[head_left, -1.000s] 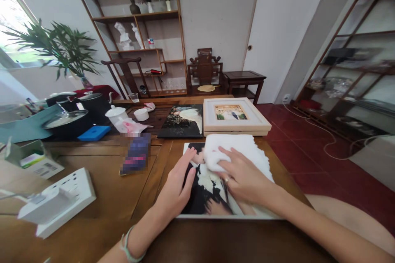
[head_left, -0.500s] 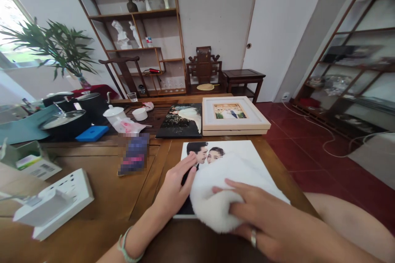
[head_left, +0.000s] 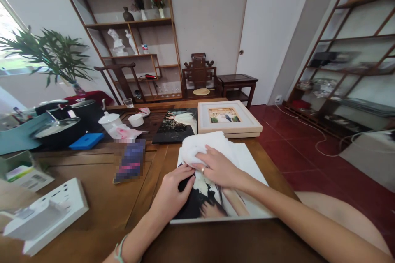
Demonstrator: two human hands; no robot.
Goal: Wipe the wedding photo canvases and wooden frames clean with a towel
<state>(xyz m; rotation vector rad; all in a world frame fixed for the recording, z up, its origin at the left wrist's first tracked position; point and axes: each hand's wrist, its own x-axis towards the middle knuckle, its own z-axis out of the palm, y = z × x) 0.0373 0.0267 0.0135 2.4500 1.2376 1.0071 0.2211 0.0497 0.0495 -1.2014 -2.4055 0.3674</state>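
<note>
A large unframed photo print (head_left: 247,172) lies flat on the wooden table (head_left: 92,197) in front of me. My right hand (head_left: 217,168) presses a white cloth (head_left: 203,144) against the print's far left corner, fingers closed on the cloth. My left hand (head_left: 173,193) lies flat on the print's left edge, fingers stretched out, holding nothing.
Beyond the print are a dark photo print (head_left: 175,125) and a cream picture frame (head_left: 226,117). To the left stand a white teapot (head_left: 108,120), a cup (head_left: 135,120), black pots (head_left: 61,125), a blue box (head_left: 85,141) and a white power strip (head_left: 52,211). Red tiled floor lies to the right.
My right hand swept the cloth from the print's far part down to its near edge, then back up to the far left corner. My left hand stayed on the left edge.
</note>
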